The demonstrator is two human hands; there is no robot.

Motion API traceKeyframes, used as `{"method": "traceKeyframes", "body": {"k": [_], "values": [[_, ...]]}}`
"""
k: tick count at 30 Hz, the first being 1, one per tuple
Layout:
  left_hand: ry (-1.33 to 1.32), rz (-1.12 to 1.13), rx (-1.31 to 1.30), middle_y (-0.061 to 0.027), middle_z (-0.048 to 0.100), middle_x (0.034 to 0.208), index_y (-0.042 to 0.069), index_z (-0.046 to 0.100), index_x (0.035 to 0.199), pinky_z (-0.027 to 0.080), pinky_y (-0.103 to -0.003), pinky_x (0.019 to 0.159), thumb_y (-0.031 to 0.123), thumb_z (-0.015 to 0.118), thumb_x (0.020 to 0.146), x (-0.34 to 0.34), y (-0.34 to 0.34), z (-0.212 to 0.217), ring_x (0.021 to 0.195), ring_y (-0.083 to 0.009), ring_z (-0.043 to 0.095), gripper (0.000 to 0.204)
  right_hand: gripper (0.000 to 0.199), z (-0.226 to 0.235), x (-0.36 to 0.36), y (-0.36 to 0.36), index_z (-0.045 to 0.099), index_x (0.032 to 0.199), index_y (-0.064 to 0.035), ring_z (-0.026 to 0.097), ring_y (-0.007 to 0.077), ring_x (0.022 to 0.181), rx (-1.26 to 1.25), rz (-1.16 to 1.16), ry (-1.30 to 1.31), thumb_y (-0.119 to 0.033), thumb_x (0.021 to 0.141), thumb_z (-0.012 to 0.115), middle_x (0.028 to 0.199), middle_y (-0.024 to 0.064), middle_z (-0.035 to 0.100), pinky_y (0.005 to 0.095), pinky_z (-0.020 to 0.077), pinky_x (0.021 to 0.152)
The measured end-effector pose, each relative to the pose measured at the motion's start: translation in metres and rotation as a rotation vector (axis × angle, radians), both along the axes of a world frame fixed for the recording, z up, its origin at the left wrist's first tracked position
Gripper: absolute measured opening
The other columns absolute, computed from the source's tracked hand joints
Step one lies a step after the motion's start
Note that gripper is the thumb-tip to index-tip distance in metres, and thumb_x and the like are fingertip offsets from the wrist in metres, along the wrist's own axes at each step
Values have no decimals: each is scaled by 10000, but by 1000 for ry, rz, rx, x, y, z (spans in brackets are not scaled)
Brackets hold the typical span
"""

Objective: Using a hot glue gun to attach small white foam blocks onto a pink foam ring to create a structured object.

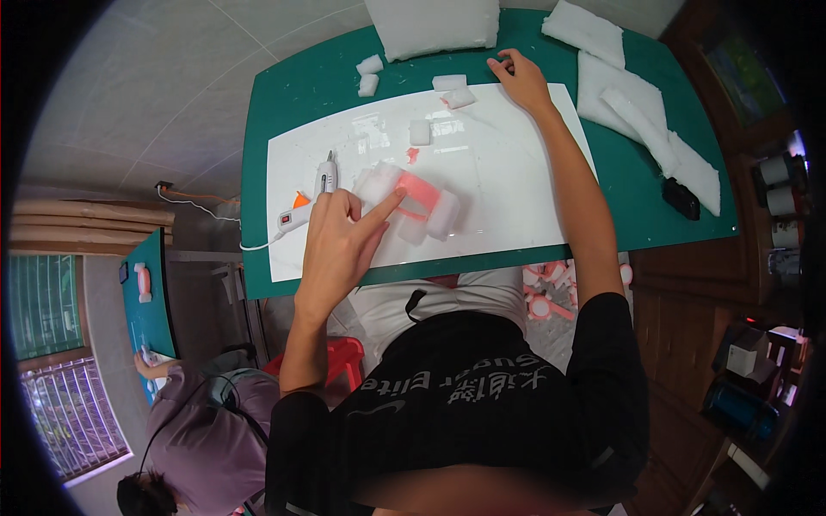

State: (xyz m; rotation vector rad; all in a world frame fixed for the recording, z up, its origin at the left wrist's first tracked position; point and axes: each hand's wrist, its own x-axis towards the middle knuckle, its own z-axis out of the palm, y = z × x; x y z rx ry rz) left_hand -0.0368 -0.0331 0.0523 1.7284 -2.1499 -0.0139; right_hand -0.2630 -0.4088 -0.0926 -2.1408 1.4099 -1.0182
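My left hand point(337, 236) reaches over the white board point(516, 202). Its index finger is stretched out, with the tip at a pink strip point(419, 191) of a foam piece; whether it presses or only hovers I cannot tell. White foam blocks point(444, 215) sit around the strip, slightly blurred. A white glue gun point(327, 178) with an orange trigger lies beside that hand, partly hidden by it. At the board's far right edge, my right hand point(521, 82) rests with loosely bent fingers apart and holds nothing. Small foam pieces point(460, 97) lie left of it.
A green table point(267, 112) carries the board. White foam slabs point(624, 99) and a black object point(681, 199) lie on the right; another slab point(439, 26) is at the far edge. Pink-and-white pieces point(540, 305) lie below. A red stool point(346, 357) and another person point(202, 421) are at left.
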Motion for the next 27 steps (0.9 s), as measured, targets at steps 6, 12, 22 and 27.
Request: {"method": "traceKeyframes", "body": {"k": [6, 12, 22, 27], "values": [[105, -24, -42, -120, 470, 984, 209, 659, 1346, 428, -385, 855, 80, 764, 817, -7, -6, -7, 939, -285, 461, 554, 515, 1, 0, 2, 640, 1217, -70, 672, 287, 981, 2, -1, 6, -498, 931, 650, 1052, 111, 712, 404, 524, 842], [-59, 18, -217, -169, 518, 1313, 128, 700, 1171, 437, -425, 981, 86, 779, 802, -11, -2, -2, 1242, -362, 472, 379, 489, 2, 0, 2, 648, 1202, -75, 672, 291, 964, -5, 9, 2, -481, 928, 656, 1051, 108, 712, 404, 523, 833], [1, -39, -157, -172, 545, 1384, 68, 697, 1042, 508, -445, 922, 73, 761, 823, -11, -7, -3, 1190, -365, 582, 228, 454, 4, 0, 4, 658, 1160, -69, 666, 294, 994, -23, 3, 1, -461, 932, 654, 1063, 108, 713, 410, 521, 845], [195, -40, -22, -167, 599, 1270, 43, 671, 1079, 529, -408, 862, 74, 732, 853, -19, -12, -26, 1067, -338, 638, 236, 452, 3, 0, 4, 659, 1152, -68, 665, 297, 1006, 14, -1, -4, -462, 931, 656, 1083, 112, 712, 405, 521, 852]]}}
